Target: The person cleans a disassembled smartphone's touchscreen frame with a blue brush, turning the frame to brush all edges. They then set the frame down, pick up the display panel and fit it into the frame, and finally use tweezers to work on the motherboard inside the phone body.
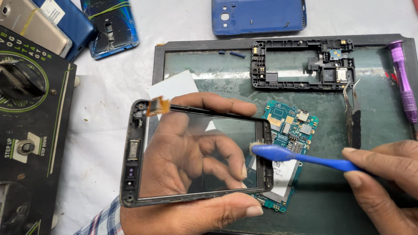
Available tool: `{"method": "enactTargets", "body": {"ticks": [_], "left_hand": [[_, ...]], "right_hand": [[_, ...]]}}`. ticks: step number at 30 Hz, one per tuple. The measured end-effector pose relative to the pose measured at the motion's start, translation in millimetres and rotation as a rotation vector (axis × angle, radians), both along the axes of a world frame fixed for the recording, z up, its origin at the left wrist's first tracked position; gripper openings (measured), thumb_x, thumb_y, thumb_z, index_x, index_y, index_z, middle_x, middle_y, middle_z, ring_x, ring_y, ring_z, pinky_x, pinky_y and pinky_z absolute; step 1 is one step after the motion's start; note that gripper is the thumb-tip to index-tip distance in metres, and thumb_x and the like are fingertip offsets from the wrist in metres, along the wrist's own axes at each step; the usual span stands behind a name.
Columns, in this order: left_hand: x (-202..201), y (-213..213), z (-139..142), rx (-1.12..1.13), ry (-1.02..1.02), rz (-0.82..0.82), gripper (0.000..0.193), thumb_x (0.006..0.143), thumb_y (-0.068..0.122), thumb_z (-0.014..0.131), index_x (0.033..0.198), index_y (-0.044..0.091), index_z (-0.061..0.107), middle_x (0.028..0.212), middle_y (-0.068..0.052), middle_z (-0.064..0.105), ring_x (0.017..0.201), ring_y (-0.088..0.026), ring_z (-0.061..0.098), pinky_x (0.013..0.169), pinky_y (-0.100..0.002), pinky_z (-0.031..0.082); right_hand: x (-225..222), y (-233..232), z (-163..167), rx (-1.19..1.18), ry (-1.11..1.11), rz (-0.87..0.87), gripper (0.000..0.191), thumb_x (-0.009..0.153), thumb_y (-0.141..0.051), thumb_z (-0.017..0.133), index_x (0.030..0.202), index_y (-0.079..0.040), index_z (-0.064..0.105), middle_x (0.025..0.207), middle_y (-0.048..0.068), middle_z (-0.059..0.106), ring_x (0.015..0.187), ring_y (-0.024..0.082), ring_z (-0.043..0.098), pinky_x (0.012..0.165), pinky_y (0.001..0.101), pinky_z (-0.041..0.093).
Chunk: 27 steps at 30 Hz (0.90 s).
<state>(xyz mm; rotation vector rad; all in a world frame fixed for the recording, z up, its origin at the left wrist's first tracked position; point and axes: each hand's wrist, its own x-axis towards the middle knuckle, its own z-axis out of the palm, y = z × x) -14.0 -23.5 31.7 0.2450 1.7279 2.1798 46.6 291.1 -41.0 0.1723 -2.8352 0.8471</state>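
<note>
Now my left hand (191, 174) grips the black touchscreen frame (196, 152) by its edges above the work mat (331, 196), while my right hand (385, 182) pinches a blue brush (305, 157), its bristles touching the frame's right edge, over the circuit board (289, 130).

On your green mat (331, 204) lie tweezers (352, 114), a black frame (261, 65) and a purple screwdriver (404, 87); beyond it, a blue cover (257, 17).

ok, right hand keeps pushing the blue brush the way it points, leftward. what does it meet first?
The right hand holds the blue brush pointing left, its bristles already at the right edge of the clear-glass phone frame. Going on, it would meet that frame edge first, then likely the left hand fingers behind the glass; depth is unclear.
</note>
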Motion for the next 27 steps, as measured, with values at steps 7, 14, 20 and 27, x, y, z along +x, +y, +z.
{"method": "enactTargets", "body": {"ticks": [7,14,20,27], "left_hand": [[-2.0,2.2,-2.8,0.068,0.01,0.044,0.088,0.07,-0.006,0.085,0.14,-0.005,0.033,0.144,-0.024,0.055,0.089,-0.013,0.065,0.072,-0.024,0.064],[-0.4,1.4,-2.0,0.086,-0.107,0.025,0.087,0.066,-0.006,0.086,0.139,-0.004,0.039,0.139,-0.025,0.06,0.088,-0.015,0.067,0.071,-0.024,0.065],[0.0,-2.2,-4.2,0.165,-0.109,-0.06,0.08,0.072,-0.006,0.085,0.138,-0.004,0.04,0.142,-0.027,0.058,0.088,-0.016,0.067,0.07,-0.027,0.066],[0.2,-0.5,-9.0,0.226,-0.216,-0.017,0.073,0.077,-0.001,0.081,0.138,-0.005,0.041,0.145,-0.029,0.058,0.086,-0.019,0.069,0.069,-0.028,0.067]], "right_hand": [[3.0,14.4,-13.4,-0.08,0.035,0.157,0.034,0.081,-0.026,0.078,0.11,-0.009,0.072,0.09,0.008,0.074,0.082,0.018,0.07,0.077,0.0324,0.06],[-3.9,8.7,-4.6,-0.042,0.046,0.12,0.034,0.08,-0.025,0.078,0.11,-0.008,0.072,0.088,0.008,0.073,0.081,0.018,0.069,0.075,0.0317,0.058],[-7.3,2.8,1.8,0.008,0.017,-0.036,0.034,0.082,-0.019,0.077,0.112,-0.004,0.072,0.091,0.011,0.071,0.07,0.016,0.058,0.065,0.029,0.047],[-14.6,4.0,4.7,-0.012,-0.005,-0.021,0.037,0.086,-0.023,0.074,0.118,-0.004,0.069,0.092,0.009,0.07,0.069,0.012,0.056,0.065,0.0272,0.046]]}}
